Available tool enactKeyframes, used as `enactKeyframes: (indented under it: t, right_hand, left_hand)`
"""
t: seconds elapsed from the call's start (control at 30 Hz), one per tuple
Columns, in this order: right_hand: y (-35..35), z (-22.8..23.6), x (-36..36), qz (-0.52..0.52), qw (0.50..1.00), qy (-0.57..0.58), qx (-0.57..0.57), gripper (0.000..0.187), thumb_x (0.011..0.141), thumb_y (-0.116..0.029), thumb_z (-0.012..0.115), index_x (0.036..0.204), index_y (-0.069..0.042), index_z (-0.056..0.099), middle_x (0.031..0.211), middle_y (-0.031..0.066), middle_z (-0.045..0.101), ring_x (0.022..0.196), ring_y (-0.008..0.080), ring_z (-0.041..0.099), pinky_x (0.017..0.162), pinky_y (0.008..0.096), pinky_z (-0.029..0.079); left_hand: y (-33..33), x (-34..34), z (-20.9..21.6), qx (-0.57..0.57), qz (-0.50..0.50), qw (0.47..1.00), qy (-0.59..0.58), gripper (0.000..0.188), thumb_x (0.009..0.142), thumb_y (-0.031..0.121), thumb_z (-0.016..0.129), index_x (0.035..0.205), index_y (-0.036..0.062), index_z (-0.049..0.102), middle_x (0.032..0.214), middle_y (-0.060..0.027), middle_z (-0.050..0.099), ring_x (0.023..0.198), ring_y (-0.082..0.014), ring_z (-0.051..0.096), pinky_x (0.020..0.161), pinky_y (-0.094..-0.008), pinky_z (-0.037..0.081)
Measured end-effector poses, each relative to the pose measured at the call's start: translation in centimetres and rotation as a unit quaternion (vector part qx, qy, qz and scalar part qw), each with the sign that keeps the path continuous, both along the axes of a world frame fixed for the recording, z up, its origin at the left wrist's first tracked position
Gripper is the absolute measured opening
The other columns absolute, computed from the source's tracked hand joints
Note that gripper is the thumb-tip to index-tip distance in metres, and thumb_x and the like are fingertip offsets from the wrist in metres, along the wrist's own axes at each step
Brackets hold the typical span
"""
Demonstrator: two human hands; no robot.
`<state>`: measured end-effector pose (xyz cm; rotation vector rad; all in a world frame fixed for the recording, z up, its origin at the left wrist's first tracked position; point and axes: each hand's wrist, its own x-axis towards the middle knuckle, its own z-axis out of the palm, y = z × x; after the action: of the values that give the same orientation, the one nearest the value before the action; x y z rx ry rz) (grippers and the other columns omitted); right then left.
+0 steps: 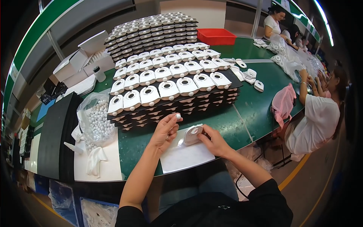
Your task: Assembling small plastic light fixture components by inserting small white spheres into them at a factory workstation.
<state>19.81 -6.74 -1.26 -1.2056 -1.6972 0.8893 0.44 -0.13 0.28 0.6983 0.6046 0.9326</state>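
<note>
Between the fingertips of my left hand is a small white ball, raised just in front of the stacked trays. My right hand grips a white plastic housing with a round opening, tilted up over a white sheet at the table's near edge. Behind my hands, rows of similar white housings lie on black trays piled in layers, most with a white ball at the near end. A clear bag of white balls stands left of my left hand.
Black foam sheets, a small squeeze bottle and a white cloth are at the left. Loose white parts lie on the green table at right. A red bin stands behind; a co-worker sits along the right side.
</note>
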Motion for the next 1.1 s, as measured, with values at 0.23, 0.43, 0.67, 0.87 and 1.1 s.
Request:
enactKeyframes:
  t: [0.23,0.43,0.67,0.87,1.1]
  right_hand:
    - [0.0,0.0,-0.1,-0.01,0.996,-0.053,0.073,0.009,0.082,-0.005,0.053,0.089,0.0,0.05,0.075,0.0106,0.053,0.064,0.0213,0.049,0.06,0.0305,0.041]
    - [-0.2,0.0,-0.8,0.023,0.973,-0.118,0.196,0.01,0.08,-0.003,0.053,0.089,-0.001,0.05,0.078,0.0107,0.05,0.069,0.0205,0.051,0.062,0.0304,0.04]
    - [0.8,-1.3,1.3,0.035,0.956,0.27,-0.109,0.014,0.091,-0.011,0.046,0.103,-0.006,0.05,0.098,0.0024,0.056,0.084,0.0129,0.054,0.073,0.0246,0.045]
    - [1.2,-1.1,1.6,0.087,0.85,0.477,-0.207,0.021,0.092,-0.013,0.045,0.111,-0.007,0.047,0.106,0.0028,0.054,0.096,0.0124,0.051,0.078,0.0274,0.045]
    - [1.2,-1.2,1.5,0.087,0.852,0.477,-0.197,0.022,0.092,-0.014,0.045,0.112,-0.007,0.046,0.106,0.0026,0.054,0.097,0.0125,0.051,0.08,0.028,0.045]
  left_hand:
    - [0.2,-0.1,-0.3,0.006,-0.019,1.0,-0.024,0.017,0.084,0.016,0.059,0.099,0.0092,0.054,0.088,0.0003,0.055,0.052,-0.0011,0.032,0.037,-0.0128,0.02]
    - [-0.2,-0.1,0.3,0.015,-0.021,0.999,-0.03,0.025,0.083,0.01,0.059,0.108,0.0065,0.055,0.092,-0.0024,0.056,0.052,-0.002,0.034,0.038,-0.0136,0.023]
    - [-0.5,0.4,0.1,0.061,-0.032,0.995,0.066,0.024,0.08,0.007,0.061,0.103,0.0074,0.055,0.087,0.0008,0.058,0.05,-0.001,0.032,0.039,-0.0134,0.021]
    - [-1.1,1.4,0.3,0.15,-0.032,0.973,0.172,0.026,0.07,0.002,0.069,0.092,0.007,0.056,0.082,0.0016,0.058,0.054,-0.0003,0.043,0.04,-0.0146,0.027]
    - [-0.9,1.4,-0.1,0.19,-0.03,0.955,0.225,0.02,0.068,0.004,0.073,0.083,0.0045,0.059,0.069,0.0005,0.058,0.052,-0.0012,0.044,0.041,-0.0158,0.029]
